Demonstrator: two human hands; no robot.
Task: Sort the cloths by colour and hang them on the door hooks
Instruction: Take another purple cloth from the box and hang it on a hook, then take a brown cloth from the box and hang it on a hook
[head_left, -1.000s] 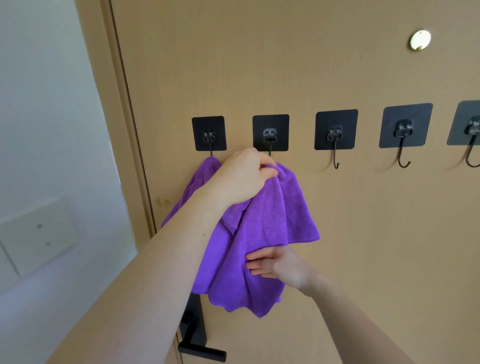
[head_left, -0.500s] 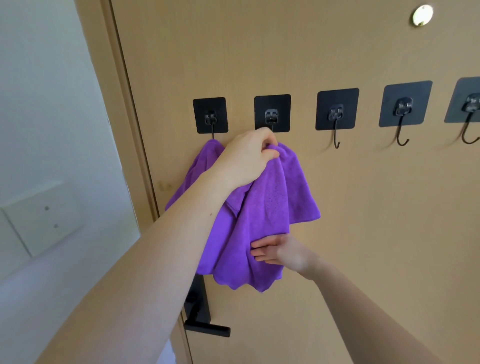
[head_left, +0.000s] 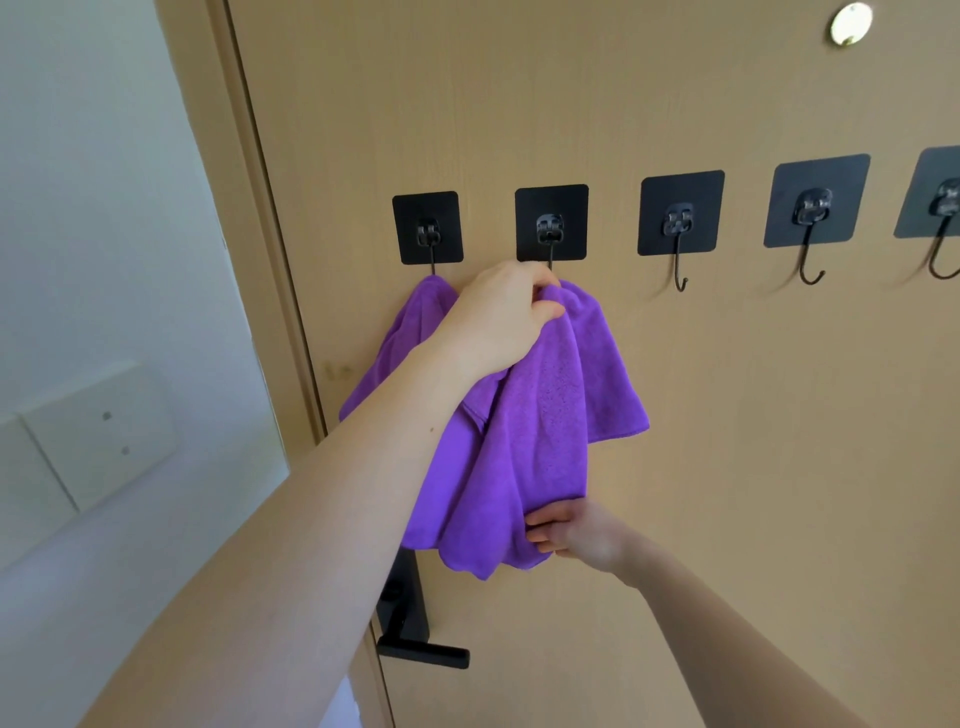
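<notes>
Purple cloth (head_left: 540, 415) pinched by left hand (head_left: 498, 317) (right hand (head_left: 576, 535) grips hem).

1. Five black hooks (head_left: 680, 215) are seen in a row across the door (head_left: 675, 467).
2. Purple cloth (head_left: 545, 415) is draped below the two hooks nearest the door's left edge; whether it is one cloth or two cannot be told.
3. Its top is pinched by the left hand (head_left: 498, 317) just under the second hook.
4. Its lower edge is gripped by the right hand (head_left: 576, 535).
5. A black handle (head_left: 423, 652) is seen at the left edge, below the cloth.
6. A brass disc (head_left: 850, 23) is set near the top right.
</notes>
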